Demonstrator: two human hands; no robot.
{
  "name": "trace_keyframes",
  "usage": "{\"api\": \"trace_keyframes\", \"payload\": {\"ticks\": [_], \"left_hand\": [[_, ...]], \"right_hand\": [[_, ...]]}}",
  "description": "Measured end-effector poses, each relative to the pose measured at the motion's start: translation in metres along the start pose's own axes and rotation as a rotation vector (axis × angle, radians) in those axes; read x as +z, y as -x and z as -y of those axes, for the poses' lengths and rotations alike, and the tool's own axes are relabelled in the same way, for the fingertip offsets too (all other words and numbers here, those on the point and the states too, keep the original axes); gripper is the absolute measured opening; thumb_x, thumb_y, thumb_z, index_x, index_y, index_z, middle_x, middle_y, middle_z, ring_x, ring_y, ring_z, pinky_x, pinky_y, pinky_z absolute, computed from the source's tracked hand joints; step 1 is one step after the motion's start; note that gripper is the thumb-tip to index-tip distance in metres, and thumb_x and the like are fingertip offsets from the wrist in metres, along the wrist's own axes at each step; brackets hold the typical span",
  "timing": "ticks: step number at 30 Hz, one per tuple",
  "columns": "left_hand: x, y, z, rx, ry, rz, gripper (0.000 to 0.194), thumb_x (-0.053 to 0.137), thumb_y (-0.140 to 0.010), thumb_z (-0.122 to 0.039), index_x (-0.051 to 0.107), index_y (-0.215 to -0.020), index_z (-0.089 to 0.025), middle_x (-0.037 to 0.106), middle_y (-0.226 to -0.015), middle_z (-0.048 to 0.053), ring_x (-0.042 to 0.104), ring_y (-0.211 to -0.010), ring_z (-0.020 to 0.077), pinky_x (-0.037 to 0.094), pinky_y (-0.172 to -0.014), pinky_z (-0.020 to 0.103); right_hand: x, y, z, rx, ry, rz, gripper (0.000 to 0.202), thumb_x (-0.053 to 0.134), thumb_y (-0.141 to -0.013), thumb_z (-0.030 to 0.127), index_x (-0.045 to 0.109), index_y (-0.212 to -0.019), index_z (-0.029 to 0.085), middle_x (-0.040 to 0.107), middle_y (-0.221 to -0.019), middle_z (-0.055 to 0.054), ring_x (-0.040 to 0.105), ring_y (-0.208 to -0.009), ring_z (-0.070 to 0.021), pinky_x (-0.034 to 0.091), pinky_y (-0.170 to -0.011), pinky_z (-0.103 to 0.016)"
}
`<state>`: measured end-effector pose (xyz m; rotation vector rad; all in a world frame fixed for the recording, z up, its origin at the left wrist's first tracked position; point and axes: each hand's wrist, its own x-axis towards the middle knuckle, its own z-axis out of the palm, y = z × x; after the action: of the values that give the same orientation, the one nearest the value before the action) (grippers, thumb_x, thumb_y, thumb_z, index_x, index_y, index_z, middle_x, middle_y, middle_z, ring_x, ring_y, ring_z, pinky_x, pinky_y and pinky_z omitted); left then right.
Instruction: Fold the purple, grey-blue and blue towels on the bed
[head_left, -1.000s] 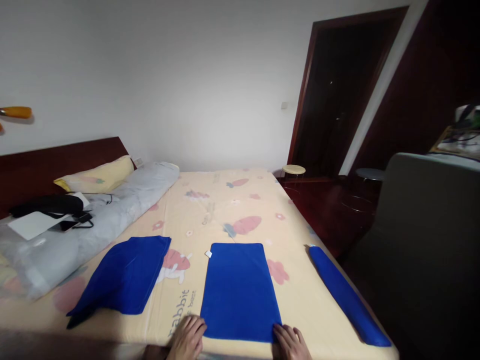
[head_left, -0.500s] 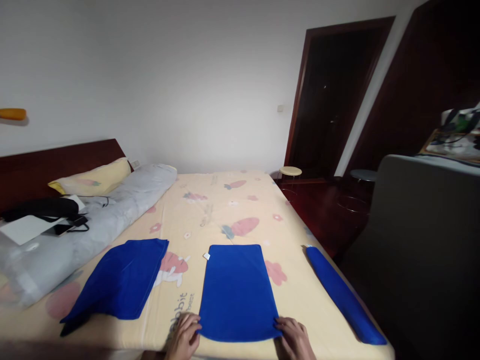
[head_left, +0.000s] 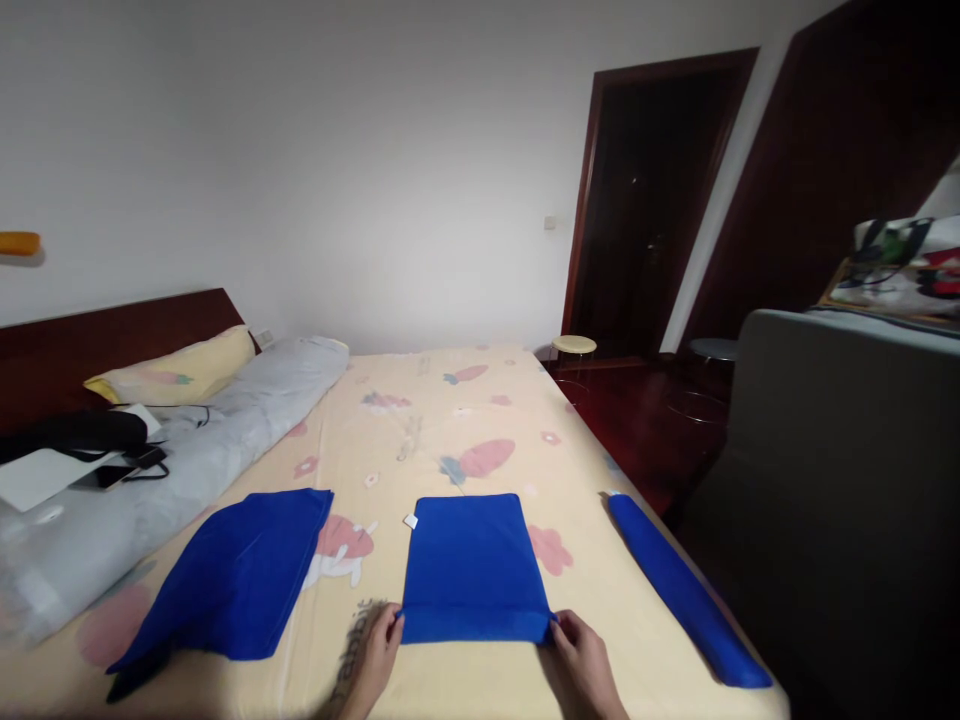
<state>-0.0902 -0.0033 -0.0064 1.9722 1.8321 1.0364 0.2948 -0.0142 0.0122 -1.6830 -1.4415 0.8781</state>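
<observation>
A blue cloth (head_left: pixel 472 550) lies flat on the bed in front of me, its near edge turned up into a narrow folded band. My left hand (head_left: pixel 381 645) pinches the band's left corner. At the right corner, my right hand (head_left: pixel 581 650) grips the same band between thumb and fingers. A small white tag sticks out at the cloth's upper left side. To the left lies a second blue cloth (head_left: pixel 232 575), spread loosely with its near left corner rumpled. Over on the right, along the bed's edge, is a long, narrow blue roll (head_left: pixel 686 590).
The bed (head_left: pixel 390 450) has a cream sheet printed with carrots and flowers. A grey quilt (head_left: pixel 225 450), a yellow pillow (head_left: pixel 180 368) and black items with cables lie at the left. Beyond the right edge stand a round stool (head_left: pixel 574 345) and a dark grey panel (head_left: pixel 847 480).
Both hands have moved slightly away from me, turning the cloth's near edge up and over into a band. The cloth now looks shorter. The view has shifted a little.
</observation>
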Motion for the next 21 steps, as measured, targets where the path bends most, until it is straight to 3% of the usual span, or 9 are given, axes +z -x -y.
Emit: {"api": "trace_keyframes", "payload": {"ticks": [4, 8, 12, 15, 18, 21], "left_hand": [[0.015, 0.0, -0.002, 0.011, -0.271, 0.077, 0.029, 0.039, -0.088, -0.02, 0.067, -0.094, -0.025, 0.073, -0.091, 0.005, 0.067, -0.087, 0.0188, 0.051, -0.083, 0.032], [0.02, 0.003, -0.019, -0.051, -0.54, 0.034, 0.037, 0.038, -0.086, -0.011, 0.066, -0.107, -0.021, 0.07, -0.109, 0.009, 0.061, -0.107, 0.0236, 0.042, -0.094, 0.039], [0.011, 0.004, -0.036, -0.041, -0.578, 0.138, 0.04, 0.036, -0.086, -0.01, 0.067, -0.105, -0.026, 0.068, -0.107, 0.003, 0.058, -0.105, 0.0201, 0.037, -0.093, 0.035], [0.003, 0.002, -0.044, -0.063, -0.575, 0.243, 0.039, 0.036, -0.085, -0.011, 0.068, -0.099, -0.027, 0.068, -0.107, 0.002, 0.055, -0.109, 0.0193, 0.033, -0.096, 0.035], [-0.003, -0.003, -0.055, -0.105, -0.648, 0.264, 0.038, 0.035, -0.087, -0.021, 0.068, -0.105, -0.022, 0.067, -0.116, 0.008, 0.052, -0.118, 0.0253, 0.029, -0.103, 0.043], [0.004, -0.008, -0.072, -0.144, -0.725, 0.261, 0.044, 0.037, -0.087, -0.031, 0.067, -0.113, -0.014, 0.061, -0.13, 0.016, 0.046, -0.127, 0.0348, 0.025, -0.107, 0.055]], "right_hand": [[0.011, -0.002, -0.008, -0.011, 0.222, -0.037, 0.025, 0.041, -0.086, 0.041, 0.057, -0.077, 0.024, 0.07, -0.075, -0.003, 0.064, -0.071, -0.0194, 0.042, -0.065, -0.029], [0.025, -0.002, -0.025, -0.218, 0.433, -0.192, 0.022, 0.04, -0.086, 0.029, 0.06, -0.091, 0.022, 0.068, -0.08, -0.006, 0.062, -0.074, -0.0194, 0.043, -0.07, -0.03], [0.032, 0.002, -0.037, -0.322, 0.551, -0.342, 0.026, 0.037, -0.091, 0.027, 0.06, -0.102, 0.021, 0.064, -0.085, -0.007, 0.057, -0.074, -0.0186, 0.041, -0.07, -0.031], [0.032, 0.005, -0.038, -0.315, 0.571, -0.337, 0.025, 0.036, -0.092, 0.023, 0.061, -0.099, 0.022, 0.062, -0.084, -0.005, 0.055, -0.071, -0.0175, 0.039, -0.068, -0.03], [0.03, 0.004, -0.031, -0.31, 0.595, -0.288, 0.028, 0.035, -0.089, 0.016, 0.063, -0.088, 0.022, 0.06, -0.081, -0.006, 0.056, -0.073, -0.0189, 0.039, -0.068, -0.031], [0.033, 0.0, -0.016, -0.243, 0.63, -0.308, 0.028, 0.037, -0.09, 0.023, 0.062, -0.079, 0.022, 0.06, -0.079, -0.007, 0.056, -0.073, -0.0207, 0.04, -0.068, -0.033]]}}
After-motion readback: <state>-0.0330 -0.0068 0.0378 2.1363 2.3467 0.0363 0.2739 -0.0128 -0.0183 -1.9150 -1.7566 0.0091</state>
